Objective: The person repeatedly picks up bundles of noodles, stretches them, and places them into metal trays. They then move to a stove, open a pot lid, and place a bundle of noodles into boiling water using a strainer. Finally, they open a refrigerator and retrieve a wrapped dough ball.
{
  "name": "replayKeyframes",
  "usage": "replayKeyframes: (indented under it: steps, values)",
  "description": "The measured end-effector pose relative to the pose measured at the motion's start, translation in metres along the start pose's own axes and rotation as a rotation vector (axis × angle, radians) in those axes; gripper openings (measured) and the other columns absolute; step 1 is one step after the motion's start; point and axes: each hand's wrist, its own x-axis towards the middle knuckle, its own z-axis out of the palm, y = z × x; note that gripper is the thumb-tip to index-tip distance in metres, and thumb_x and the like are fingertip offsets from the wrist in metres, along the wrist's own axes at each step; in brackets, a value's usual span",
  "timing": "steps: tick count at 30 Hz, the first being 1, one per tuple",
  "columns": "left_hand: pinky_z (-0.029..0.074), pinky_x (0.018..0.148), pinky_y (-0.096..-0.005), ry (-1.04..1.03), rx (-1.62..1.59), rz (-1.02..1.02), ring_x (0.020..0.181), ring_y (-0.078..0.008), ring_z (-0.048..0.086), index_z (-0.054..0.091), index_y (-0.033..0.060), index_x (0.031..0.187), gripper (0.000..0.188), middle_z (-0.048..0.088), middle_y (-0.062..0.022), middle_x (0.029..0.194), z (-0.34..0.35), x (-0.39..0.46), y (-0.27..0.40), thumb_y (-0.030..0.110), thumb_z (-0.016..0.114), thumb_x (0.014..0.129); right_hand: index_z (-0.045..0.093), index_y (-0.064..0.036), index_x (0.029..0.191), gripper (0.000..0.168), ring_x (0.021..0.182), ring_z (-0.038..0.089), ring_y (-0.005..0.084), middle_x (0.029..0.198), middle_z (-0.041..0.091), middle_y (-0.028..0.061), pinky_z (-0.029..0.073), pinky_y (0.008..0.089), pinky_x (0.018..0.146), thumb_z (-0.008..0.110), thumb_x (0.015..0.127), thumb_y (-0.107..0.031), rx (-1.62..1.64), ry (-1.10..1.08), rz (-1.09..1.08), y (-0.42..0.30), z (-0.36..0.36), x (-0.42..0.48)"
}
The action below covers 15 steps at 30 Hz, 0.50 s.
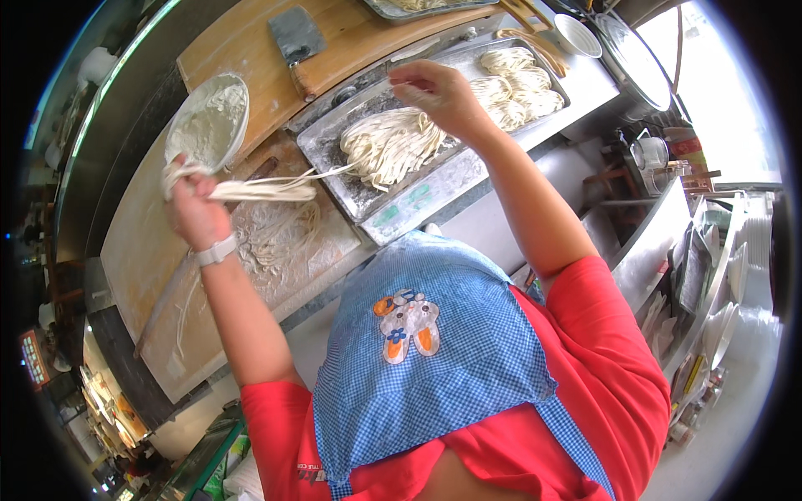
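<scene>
My left hand (pixel 197 203) grips a bundle of pale fresh noodles (pixel 263 190) beside the flour bowl. The bundle hangs to the right over the floured board, and a few thin strands stretch from it to the loose noodle heap (pixel 391 144) in the metal tray (pixel 369 203). Over that tray hovers my right hand (pixel 432 94), its fingers loosely curled with a gap at the thumb and nothing visible in them. Several coiled noodle portions (pixel 510 84) lie at the tray's right end. Scattered strands (pixel 285 238) rest on the floured board below my left hand.
A white bowl of flour (pixel 210 122) stands on the wooden worktop (pixel 147 181). A cleaver (pixel 297 37) lies farther back, and a long thin stick (pixel 166 304) at the left. A large pot (pixel 636 62) and a white bowl (pixel 576 36) are at the far right.
</scene>
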Motion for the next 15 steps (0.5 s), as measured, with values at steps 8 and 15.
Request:
replayKeyframes:
  steps: [8,15]
  values:
    - [0.033,0.05,-0.0226,0.47,0.201,0.18,0.054,-0.0084,0.037,0.058,-0.0028,0.099,0.018,0.044,-0.0018,0.067,-0.136,0.014,0.051,0.007,0.053,0.084,0.063,0.004,0.099,0.019,0.076,0.062,0.0129,0.086,0.066,0.0091,0.051,0.0246,0.067,0.059,0.088,-0.011,0.197,0.132,0.378,0.078,-0.027,-0.014]
    - [0.03,0.044,-0.0223,0.611,0.266,-0.173,0.048,-0.0082,0.034,0.042,0.0118,0.067,0.023,0.039,0.001,0.061,-0.25,0.0,-0.013,0.016,0.057,0.084,0.066,0.003,0.095,0.02,0.072,0.064,0.0129,0.082,0.068,0.0103,0.051,0.0253,0.067,0.061,0.083,-0.013,0.024,0.065,0.396,0.133,-0.015,-0.015]
